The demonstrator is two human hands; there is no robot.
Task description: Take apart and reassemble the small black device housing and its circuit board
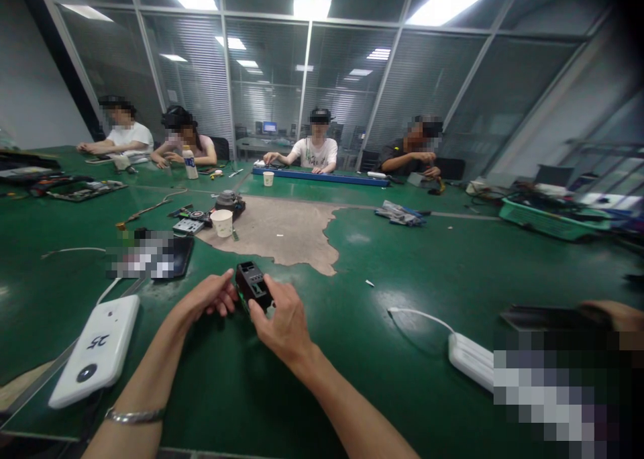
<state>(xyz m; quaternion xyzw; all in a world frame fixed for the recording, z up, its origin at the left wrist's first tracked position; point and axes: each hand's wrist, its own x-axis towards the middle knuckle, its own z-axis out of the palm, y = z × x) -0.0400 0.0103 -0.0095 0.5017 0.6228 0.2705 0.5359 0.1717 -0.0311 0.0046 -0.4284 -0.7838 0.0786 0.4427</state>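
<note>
A small black box-shaped electronic part (253, 282) with slots and cut-outs on top is held above the green table in front of me. A bit of green shows along its left side; its exact kind I cannot tell. My right hand (284, 315) grips it from the right, thumb at the near end and index finger along the upper edge. At its left side is my left hand (215, 294), thumb apart from loosely curled fingers. Whether those fingertips touch the part is unclear. A metal bracelet (135, 416) circles my left wrist.
A white power bank (98, 348) marked 25 lies left, another white device (470, 358) with a cable right. Beyond are a paper cup (222, 223), loose electronic parts (188, 225), gloves (400, 213) and a green basket (551, 221). Several people sit opposite; a person's hand (616, 315) shows right.
</note>
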